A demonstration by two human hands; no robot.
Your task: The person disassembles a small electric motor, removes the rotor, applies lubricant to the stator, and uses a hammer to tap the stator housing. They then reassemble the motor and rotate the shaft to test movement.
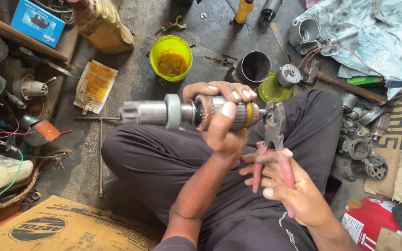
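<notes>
My left hand (222, 123) grips a motor armature (196, 111) and holds it level above my lap. Its steel shaft and gear end (147, 112) point left, and the copper windings show between my fingers. My right hand (287, 183) holds pink-handled pliers (273, 139). The pliers' jaws (273, 116) sit at the armature's right end, by the short shaft tip. I sit cross-legged in dark trousers (164, 158) on a grimy floor.
A yellow tub (170, 58) and a dark metal cylinder (253, 68) stand ahead of my knees. A hammer (345, 84), motor housings (366, 139) and a grey cloth (373, 32) lie right. A T-handle wrench (100, 148), a cardboard box (66, 227) and wires (5, 135) lie left.
</notes>
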